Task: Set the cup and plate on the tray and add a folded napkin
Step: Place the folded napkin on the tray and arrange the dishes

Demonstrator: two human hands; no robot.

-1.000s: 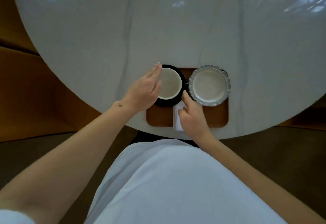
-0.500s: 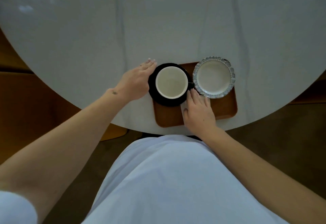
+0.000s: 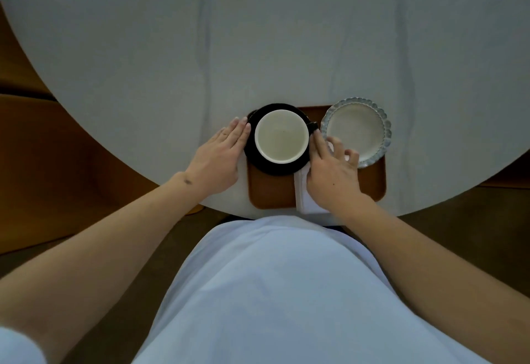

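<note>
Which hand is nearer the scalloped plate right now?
Right. The right hand lies over the napkin with fingertips at the scalloped plate rim; the left hand is across the cup, against the black saucer.

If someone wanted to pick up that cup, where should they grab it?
Probably by the small dark handle on the cup, which points right toward the scalloped plate. Come from the right: the right hand is already beside it, and the left side offers only smooth wall.

Our round marble table [image 3: 172,48]
We see the wooden tray [image 3: 266,191] lying on it at its near edge
</note>
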